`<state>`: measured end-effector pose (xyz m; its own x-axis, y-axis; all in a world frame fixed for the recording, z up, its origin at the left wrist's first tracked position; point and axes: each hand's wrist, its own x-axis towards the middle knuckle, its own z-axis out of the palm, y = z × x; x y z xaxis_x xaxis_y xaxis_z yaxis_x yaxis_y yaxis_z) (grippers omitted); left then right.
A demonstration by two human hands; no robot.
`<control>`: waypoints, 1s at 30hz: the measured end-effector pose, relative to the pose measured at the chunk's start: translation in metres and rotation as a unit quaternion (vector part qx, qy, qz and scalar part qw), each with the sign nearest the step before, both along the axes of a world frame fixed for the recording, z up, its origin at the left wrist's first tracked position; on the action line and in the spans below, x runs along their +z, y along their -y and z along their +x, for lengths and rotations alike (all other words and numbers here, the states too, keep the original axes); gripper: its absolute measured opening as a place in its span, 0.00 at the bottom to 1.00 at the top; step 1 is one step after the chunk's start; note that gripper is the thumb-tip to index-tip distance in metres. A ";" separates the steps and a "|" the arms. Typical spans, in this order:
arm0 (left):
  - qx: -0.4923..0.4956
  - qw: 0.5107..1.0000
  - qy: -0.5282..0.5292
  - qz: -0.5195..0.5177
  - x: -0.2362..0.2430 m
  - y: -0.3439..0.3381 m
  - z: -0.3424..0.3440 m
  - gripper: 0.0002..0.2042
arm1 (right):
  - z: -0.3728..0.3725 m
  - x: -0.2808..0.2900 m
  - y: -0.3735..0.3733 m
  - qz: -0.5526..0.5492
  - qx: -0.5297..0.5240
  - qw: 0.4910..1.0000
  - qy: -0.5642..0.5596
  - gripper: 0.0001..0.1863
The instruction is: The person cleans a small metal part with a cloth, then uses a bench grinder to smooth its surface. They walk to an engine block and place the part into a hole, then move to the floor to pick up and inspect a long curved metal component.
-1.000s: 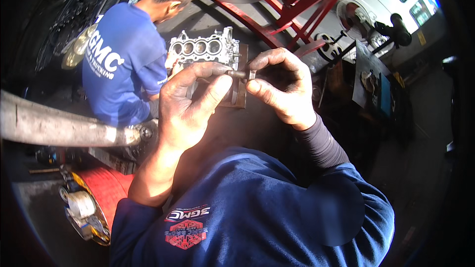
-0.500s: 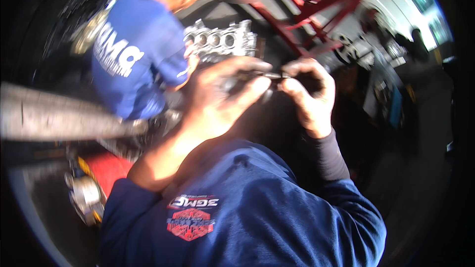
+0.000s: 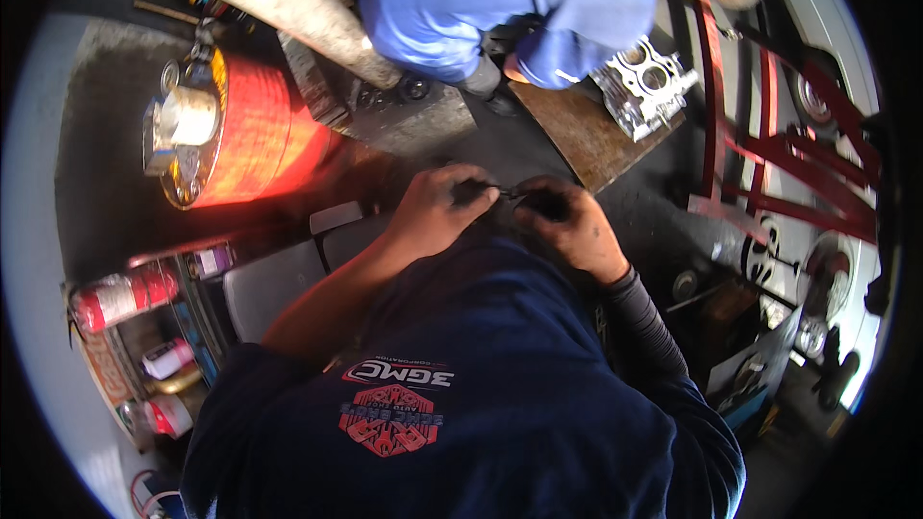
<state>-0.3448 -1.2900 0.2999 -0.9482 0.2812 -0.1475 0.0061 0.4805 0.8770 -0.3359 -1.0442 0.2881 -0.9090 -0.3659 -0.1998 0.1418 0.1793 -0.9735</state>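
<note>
Bolt point(image 3: 507, 192) sits in the gap between the two hands, up off everything, in front of the torso. Long axis runs roughly left-right across the view, right end maybe a touch lower; it's dark in there, so can't read head vs thread or which end is which. Left hand point(image 3: 440, 213): thumb and index tips brought together, looks like a pinch on the bolt's left end. Right hand point(image 3: 577, 234): index curled over to the right end, thumb just below it; too shadowed to tell whether the thumb is pressed on or merely close. So the bolt lies right of the left fingertips and left of the right ones, about in line with both; neither hand is clearly nearer, both are at it. Palms face each other, wrists lower and outboard. Beyond, up and to the right: wooden board point(image 3: 565, 130) with an engine block point(image 3: 636, 108) on it, well apart from the bolt, right hand being the nearer one. Co-worker point(image 3: 500, 5) leans in by the block. Red drum point(image 3: 258, 130) is off upper left, clear of the left hand.
</note>
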 end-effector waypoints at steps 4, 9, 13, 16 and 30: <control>0.083 0.996 0.023 -0.040 -0.009 0.055 0.003 0.14 | -0.048 -0.005 0.045 0.045 0.132 0.990 0.034 0.22; 0.153 0.987 0.005 -0.045 -0.027 0.103 -0.007 0.17 | -0.103 -0.020 0.116 0.057 0.232 0.971 -0.010 0.21; 0.218 0.971 0.097 0.001 -0.034 0.129 -0.017 0.15 | -0.136 -0.035 0.163 0.095 0.294 0.951 -0.030 0.18; 0.243 0.965 0.096 -0.011 -0.034 0.142 -0.018 0.14 | -0.155 -0.055 0.186 0.065 0.332 0.941 -0.002 0.18; 0.498 0.743 0.280 0.349 -0.108 0.192 0.047 0.18 | -0.251 -0.208 0.224 0.200 0.320 0.897 0.230 0.15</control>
